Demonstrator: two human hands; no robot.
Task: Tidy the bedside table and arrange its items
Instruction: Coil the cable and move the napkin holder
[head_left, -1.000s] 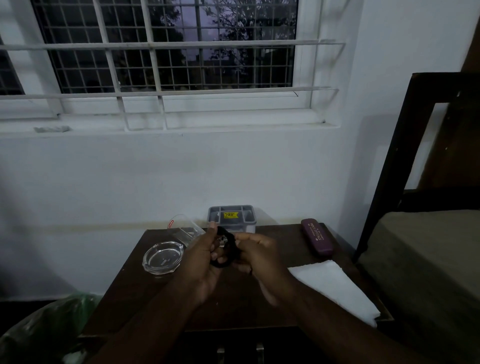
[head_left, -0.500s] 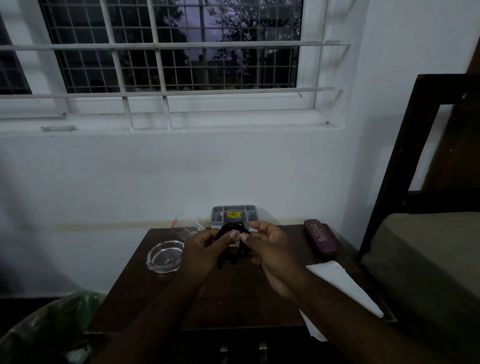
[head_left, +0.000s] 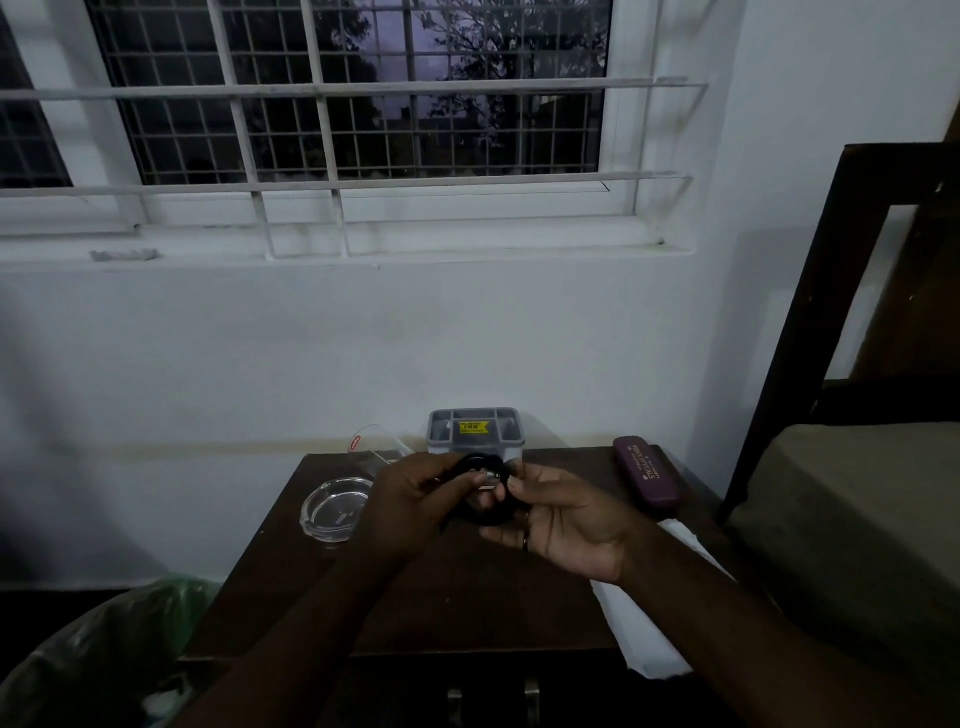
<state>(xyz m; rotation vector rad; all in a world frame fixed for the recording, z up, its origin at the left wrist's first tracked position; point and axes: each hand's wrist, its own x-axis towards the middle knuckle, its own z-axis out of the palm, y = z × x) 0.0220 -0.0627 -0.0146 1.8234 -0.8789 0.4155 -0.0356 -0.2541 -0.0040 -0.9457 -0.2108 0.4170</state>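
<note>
My left hand (head_left: 410, 499) and right hand (head_left: 561, 519) both pinch a black cord (head_left: 488, 512) wound into a loop, standing upright above the table (head_left: 467, 597), its flat side facing me.

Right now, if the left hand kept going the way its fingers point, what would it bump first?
Its fingers point right, so the left hand would most likely meet the right hand first, since both pinch the same black coiled cable. Depth is hard to judge in this dim view.
</note>
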